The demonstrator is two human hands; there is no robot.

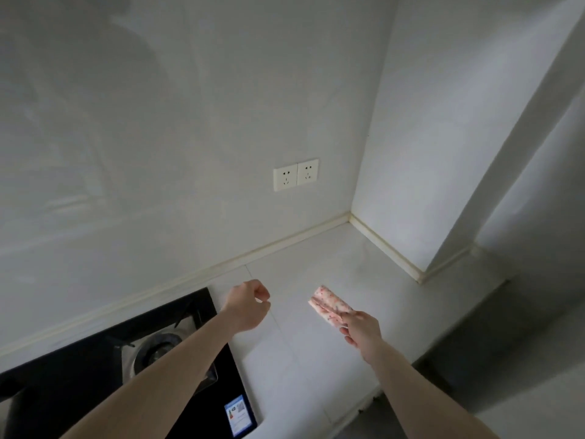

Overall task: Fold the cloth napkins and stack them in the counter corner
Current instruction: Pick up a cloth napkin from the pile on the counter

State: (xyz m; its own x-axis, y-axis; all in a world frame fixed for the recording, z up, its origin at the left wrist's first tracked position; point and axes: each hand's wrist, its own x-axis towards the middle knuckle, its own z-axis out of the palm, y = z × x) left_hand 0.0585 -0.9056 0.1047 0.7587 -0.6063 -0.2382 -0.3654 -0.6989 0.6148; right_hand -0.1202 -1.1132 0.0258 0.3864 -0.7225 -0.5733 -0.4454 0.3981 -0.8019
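White tiled counter [294,353]: runs into a wall corner at upper right. Black glass gas hob [95,375] set into it at left, blue label at its near corner. Double white wall socket [296,174] above the counter. Left hand [248,307]: above the counter beside the hob, fingers curled inward, holding nothing visible. Right hand [361,331]: fingers pinching the near end of a folded white cloth napkin with red speckles [329,304], held above the counter, short of the corner.

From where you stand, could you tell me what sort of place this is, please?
Most likely a home kitchen: a black gas hob is set into a pale counter, with twin wall sockets above it near the corner.
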